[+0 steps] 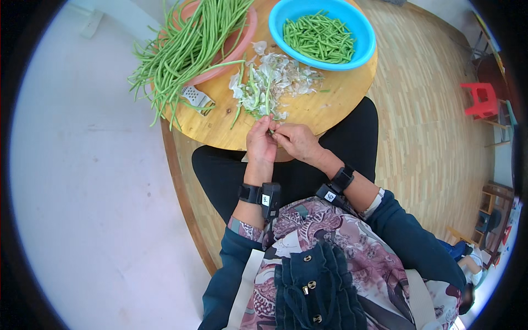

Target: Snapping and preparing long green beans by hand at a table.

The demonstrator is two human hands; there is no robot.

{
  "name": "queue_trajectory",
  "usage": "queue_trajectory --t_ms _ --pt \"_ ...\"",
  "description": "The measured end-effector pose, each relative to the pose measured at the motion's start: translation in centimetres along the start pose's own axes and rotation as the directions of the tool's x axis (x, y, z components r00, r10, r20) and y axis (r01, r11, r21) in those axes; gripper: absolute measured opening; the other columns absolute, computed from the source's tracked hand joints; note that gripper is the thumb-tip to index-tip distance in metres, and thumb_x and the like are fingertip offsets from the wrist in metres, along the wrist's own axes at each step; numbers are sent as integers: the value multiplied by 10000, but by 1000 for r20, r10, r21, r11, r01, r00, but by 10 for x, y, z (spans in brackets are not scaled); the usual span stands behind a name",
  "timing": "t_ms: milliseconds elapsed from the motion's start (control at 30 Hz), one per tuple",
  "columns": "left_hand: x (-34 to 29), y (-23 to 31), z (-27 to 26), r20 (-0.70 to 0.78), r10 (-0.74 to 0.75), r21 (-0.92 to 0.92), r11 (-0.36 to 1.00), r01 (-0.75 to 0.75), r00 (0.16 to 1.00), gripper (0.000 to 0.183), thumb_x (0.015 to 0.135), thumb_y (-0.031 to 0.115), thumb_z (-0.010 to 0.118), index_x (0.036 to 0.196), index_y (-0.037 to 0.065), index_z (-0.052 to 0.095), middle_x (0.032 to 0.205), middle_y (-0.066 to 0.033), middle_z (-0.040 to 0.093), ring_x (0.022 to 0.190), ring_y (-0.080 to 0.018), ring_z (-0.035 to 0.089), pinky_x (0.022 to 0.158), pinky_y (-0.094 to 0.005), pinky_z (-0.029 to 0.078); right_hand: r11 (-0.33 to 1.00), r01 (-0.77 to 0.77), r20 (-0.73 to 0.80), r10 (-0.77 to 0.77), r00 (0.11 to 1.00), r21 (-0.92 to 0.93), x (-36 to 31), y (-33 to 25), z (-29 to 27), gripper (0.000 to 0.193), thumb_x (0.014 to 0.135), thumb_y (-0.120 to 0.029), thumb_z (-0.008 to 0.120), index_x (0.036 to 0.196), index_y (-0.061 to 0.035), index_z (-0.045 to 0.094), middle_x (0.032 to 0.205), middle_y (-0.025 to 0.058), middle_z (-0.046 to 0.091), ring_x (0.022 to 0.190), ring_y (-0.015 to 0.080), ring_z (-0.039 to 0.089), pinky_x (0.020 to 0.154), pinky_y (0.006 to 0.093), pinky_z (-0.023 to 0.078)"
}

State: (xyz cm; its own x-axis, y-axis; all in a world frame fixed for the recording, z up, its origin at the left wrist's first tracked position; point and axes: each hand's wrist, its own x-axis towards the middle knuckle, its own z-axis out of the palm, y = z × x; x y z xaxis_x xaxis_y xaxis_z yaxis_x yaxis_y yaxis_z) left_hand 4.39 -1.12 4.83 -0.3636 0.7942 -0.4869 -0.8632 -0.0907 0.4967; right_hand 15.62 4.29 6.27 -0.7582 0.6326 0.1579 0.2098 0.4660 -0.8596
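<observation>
My left hand (260,144) and my right hand (297,142) meet at the near edge of a round wooden table (322,107). Both pinch the same short green bean piece (271,132) between their fingertips. Just beyond them lies a heap of pale peelings and green scraps (269,82). A blue bowl (360,30) at the far right holds cut green bean pieces (319,37). A pink basin (239,47) at the far left holds a bundle of long green beans (184,49), which spill over its left rim.
A small metal grater-like tool (196,97) lies on the table by the long beans. My black-clad lap sits under the table's near edge. A red plastic stool (479,99) stands on the wooden floor at the right. Pale floor spreads to the left.
</observation>
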Motion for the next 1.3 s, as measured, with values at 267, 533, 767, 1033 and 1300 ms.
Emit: queue_trajectory --t_ms 267,533,767,1033,1300 --pt "8 10 8 -72 -157 -62 986 152 985 164 842 70 499 954 -51 497 642 -39 475 605 -160 467 601 -268 421 928 270 -95 -302 949 -256 -1 5 -1 97 784 -137 531 762 -43 538 701 109 512 659 285 545 575 384 440" --pt "22 21 -19 33 -230 33 973 229 973 163 846 125 517 933 -12 530 694 -27 537 608 -114 482 601 -276 437 926 358 -93 -370 924 -119 2 -3 0 88 793 -131 533 765 -51 558 665 88 508 595 247 527 544 323 439" --pt "-1 21 0 -10 -101 148 984 101 995 140 848 165 535 906 39 554 743 -29 586 649 -113 551 586 -222 446 614 -405 44 516 856 677 17 19 -1 258 846 -260 536 757 -24 587 593 -12 515 518 64 469 467 217 369" --pt "3 10 -12 14 -146 248 959 138 989 146 819 209 603 791 67 580 689 -17 589 575 -102 538 534 -230 434 501 -537 228 551 803 679 31 15 -2 171 824 -216 588 810 -46 604 585 -29 482 479 40 371 439 187 264" --pt "-1 15 -12 0 -169 308 938 160 986 163 840 211 569 885 54 584 749 -24 593 586 -116 538 523 -239 436 508 -508 184 557 810 696 21 23 -8 161 827 -208 582 812 -49 603 582 -41 466 482 30 351 437 183 257"
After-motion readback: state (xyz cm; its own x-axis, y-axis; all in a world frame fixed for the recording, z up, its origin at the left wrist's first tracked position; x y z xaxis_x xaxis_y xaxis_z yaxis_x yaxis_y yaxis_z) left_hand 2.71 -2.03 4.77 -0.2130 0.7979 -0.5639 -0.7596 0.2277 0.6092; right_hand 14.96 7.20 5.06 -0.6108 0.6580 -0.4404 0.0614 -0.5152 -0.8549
